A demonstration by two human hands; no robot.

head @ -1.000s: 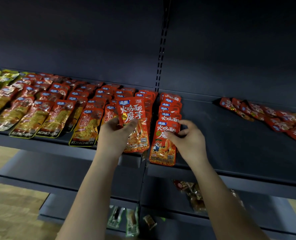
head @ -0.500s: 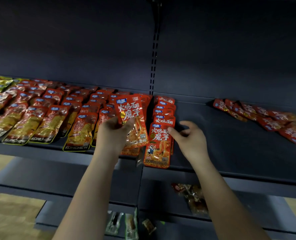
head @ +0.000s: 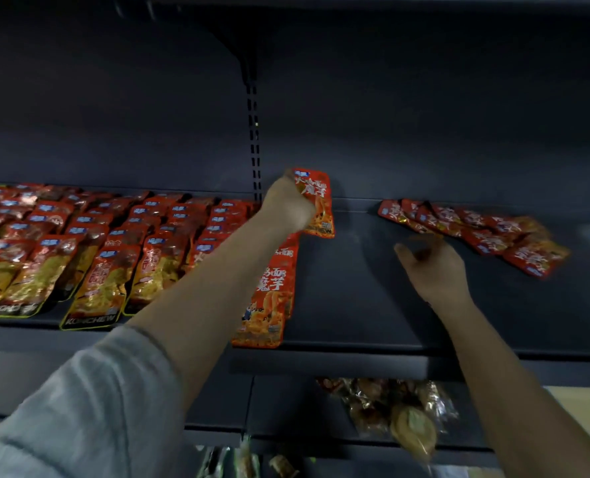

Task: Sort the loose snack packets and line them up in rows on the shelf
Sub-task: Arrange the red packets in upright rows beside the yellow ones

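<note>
The left hand (head: pixel 288 208) reaches to the far edge of the dark metal shelf (head: pixel 373 305) and grips one red foil packet (head: pixel 317 205) by its left side, fingers curled round it. The packet is a flat, glossy rectangle with rounded corners, held upright against the back panel (head: pixel 424 115), just right of the slotted upright (head: pixel 254 132).

The right hand (head: pixel 431 270) hovers over bare shelf, fingers loosely spread and holding nothing; motion blur softens its outline.

To the left, flat shiny packets lie in overlapping rows (head: pixel 114 250) running from far to near, red at the top and yellow-orange toward the bottom. At least six rows show; the exact count is uncertain because the left arm covers part of them. One further red row (head: pixel 269 298) lies beside the arm, its nearest packet overhanging the shelf lip.

At far right, a loose pile of red packets (head: pixel 476 229) lies fanned and overlapping, roughly eight.

On the lower shelf (head: pixel 286 408) sits one heap of clear crinkled wrappers (head: pixel 390 408).
</note>
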